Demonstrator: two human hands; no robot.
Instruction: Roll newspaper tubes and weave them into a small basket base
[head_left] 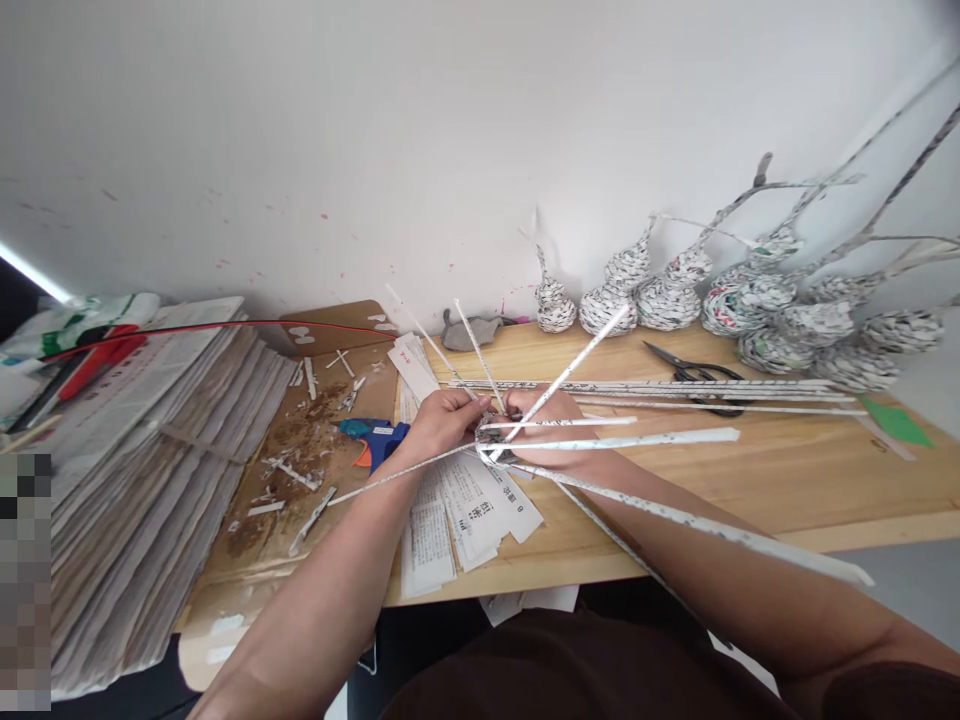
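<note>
Between my two hands is a small woven paper piece (pixel 491 442) with several rolled newspaper sticks (pixel 645 438) fanning out of it. My left hand (pixel 448 420) is closed on its left side, thumb and fingers pinched near the rim. My right hand (pixel 546 408) grips its far right side, its fingers partly hidden behind the sticks. Below the piece, printed newspaper strips (pixel 480 505) lie spread on the table. Just left of my left hand lies a blue glue gun (pixel 384 435), partly covered by my wrist.
Several woven paper gourds (pixel 671 300) stand along the wall at the back right. Black scissors (pixel 694 372) lie by a bundle of paper sticks (pixel 780 388). A tall newspaper stack (pixel 165 480) fills the left, beside scrap-littered cardboard (pixel 262 450). A grey cloth (pixel 472 332) lies behind.
</note>
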